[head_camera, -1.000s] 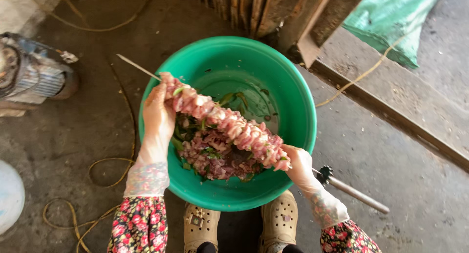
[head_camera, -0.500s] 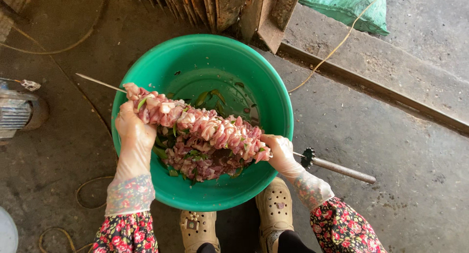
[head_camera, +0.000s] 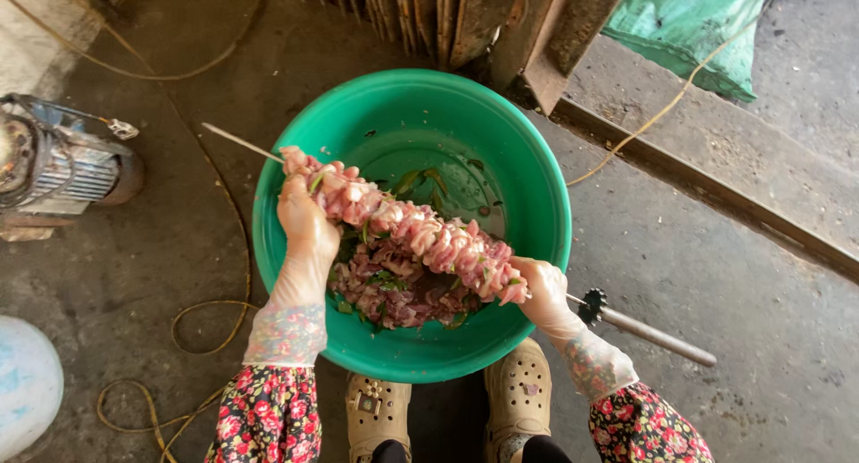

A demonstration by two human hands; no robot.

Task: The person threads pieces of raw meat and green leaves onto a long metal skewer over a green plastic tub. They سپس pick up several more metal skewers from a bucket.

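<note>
- Skewered meat [head_camera: 407, 233] is held level above a green plastic basin [head_camera: 537, 195] on the concrete floor [head_camera: 698, 275], its long axis running from upper left to lower right.
- Left hand [head_camera: 304, 226], gloved, is closed round the meat near the pointed tip.
- Right hand [head_camera: 541, 293] grips the handle end, beside a toothed disc [head_camera: 591, 306].
- Loose marinated meat [head_camera: 385, 288] lies in the basin below, between both hands.
</note>
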